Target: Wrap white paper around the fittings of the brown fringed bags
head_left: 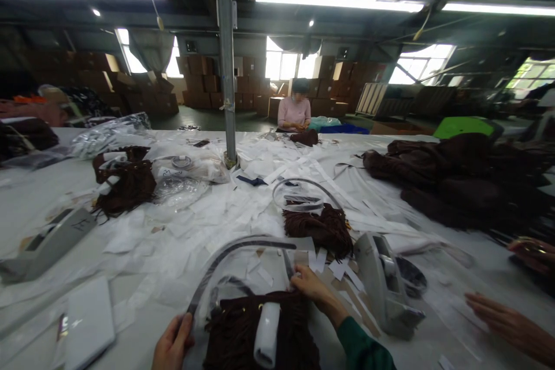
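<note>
In front of me lies a dark brown fringed handbag point(229, 335), with a white wrapped roll point(267, 332) across its front. Its long strap point(208, 269), covered in clear or whitish wrapping, arches up over the bag. My left hand point(172, 342) is closed around the strap's left side, low beside the bag. With the fingers of my right hand point(315, 290) I pinch the strap's right side, just above the bag's top edge. A piece of pale wrapping point(304, 244) sticks out at the top of the arch.
Right of my right hand stands a grey tape dispenser point(375, 283); another dispenser point(47, 243) is at left. A co-worker's hand point(507, 321) reaches in at right. Another fringed bag point(318, 225), white paper scraps point(217, 214), a brown pile point(468, 179) and a post point(226, 69) lie beyond.
</note>
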Demonstrator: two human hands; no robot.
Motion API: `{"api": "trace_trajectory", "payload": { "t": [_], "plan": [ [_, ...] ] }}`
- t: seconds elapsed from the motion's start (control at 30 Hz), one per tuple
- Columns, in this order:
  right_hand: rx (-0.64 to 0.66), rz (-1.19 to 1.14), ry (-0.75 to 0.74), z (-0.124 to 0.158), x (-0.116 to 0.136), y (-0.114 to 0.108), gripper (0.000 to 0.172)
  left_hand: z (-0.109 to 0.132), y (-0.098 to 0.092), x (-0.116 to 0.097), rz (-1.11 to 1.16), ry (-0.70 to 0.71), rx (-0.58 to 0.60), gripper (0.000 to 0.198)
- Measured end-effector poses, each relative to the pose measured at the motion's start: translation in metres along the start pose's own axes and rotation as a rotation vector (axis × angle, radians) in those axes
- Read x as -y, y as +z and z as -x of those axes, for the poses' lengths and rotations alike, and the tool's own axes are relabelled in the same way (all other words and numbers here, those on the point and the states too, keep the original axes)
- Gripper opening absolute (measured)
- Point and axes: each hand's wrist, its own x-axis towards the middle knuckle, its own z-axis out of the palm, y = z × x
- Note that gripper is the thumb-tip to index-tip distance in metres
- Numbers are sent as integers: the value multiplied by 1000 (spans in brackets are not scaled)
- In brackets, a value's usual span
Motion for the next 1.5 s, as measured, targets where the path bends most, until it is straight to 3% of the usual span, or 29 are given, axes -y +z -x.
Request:
{"api": "trace_trajectory", "payload": {
  "t": [0.17, 0.3, 0.4, 0.5, 0.63, 0.8, 0.9, 1.0, 1.1, 1.2, 1.33, 1.37, 1.43, 1.5],
  "plan": [
    [36, -135, 4, -12, 4, 11, 14, -9, 4, 4, -11, 31, 20, 67],
    [-42, -155, 3, -41, 11, 21, 18, -15, 3, 1, -235, 211, 125, 52],
    [-108, -74, -28, -66, 18, 27, 13, -20, 1, 3, -439, 439, 18, 32],
    [-175, 86, -83, -88, 27, 32, 10, -26, -4, 8, -433, 549, -118, 16],
    [-201, 329, -209, -104, 39, 41, 4, -36, -15, 8, -226, 489, -246, 34],
    [-165, 577, -344, -106, 52, 62, 12, -48, -27, -9, 138, 339, -280, 48],
    [-124, 682, -523, -107, 61, 80, 36, -51, -33, -21, 412, 229, -180, 61],
    [-68, 737, -869, -105, 79, 104, 64, -52, -38, -29, 634, 168, -71, 62],
    [14, 794, -1128, -88, 110, 137, 70, -47, -39, -39, 818, 172, 33, 52],
    [212, 861, -1230, -51, 147, 171, 67, -34, -40, -57, 907, 224, 202, 37],
    [644, 814, -1162, 5, 181, 199, 26, -8, -50, -90, 902, 295, 383, 20],
    [681, 807, -1137, 15, 185, 199, 23, -1, -53, -96, 919, 272, 392, 20],
    [560, 814, -1145, 26, 186, 192, 27, 10, -61, -103, 978, 143, 439, 30],
    [302, 845, -1206, 29, 183, 177, 29, 20, -66, -102, 1037, -39, 592, 41]
  ]
}}
